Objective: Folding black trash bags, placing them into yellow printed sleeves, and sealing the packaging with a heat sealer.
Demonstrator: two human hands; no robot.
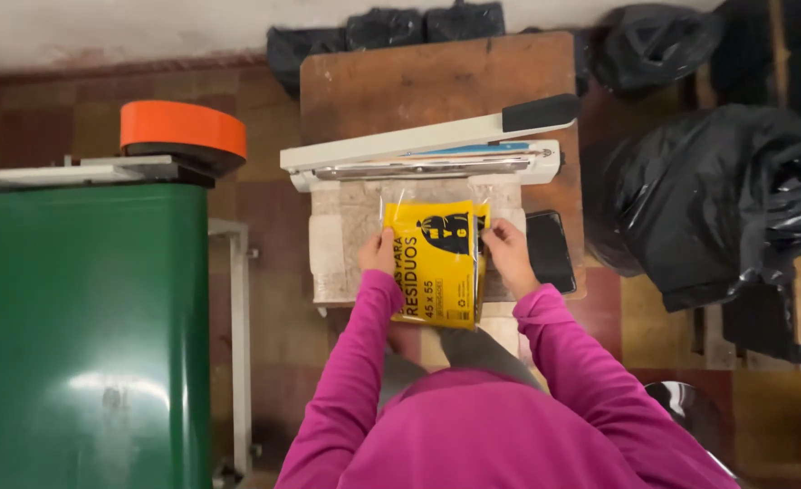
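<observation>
Hands — two, left hand (379,251), right hand (508,249) — one yellow packet (436,267).

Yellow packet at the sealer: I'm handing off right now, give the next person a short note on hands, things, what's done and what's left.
Left hand: grips the left edge of the yellow packet.
Right hand: grips its right edge.
The packet sits in a clear plastic sleeve whose open top points at the heat sealer on the wooden table.
The sealer arm is raised; the sleeve top lies just short of the sealing bar.
Done: packet is in the sleeve and lined up.
Left, as it appears: sleeve top not yet under the bar, arm not pressed.
Nearby: dark phone-like slab to the right, black bags beyond.
</observation>
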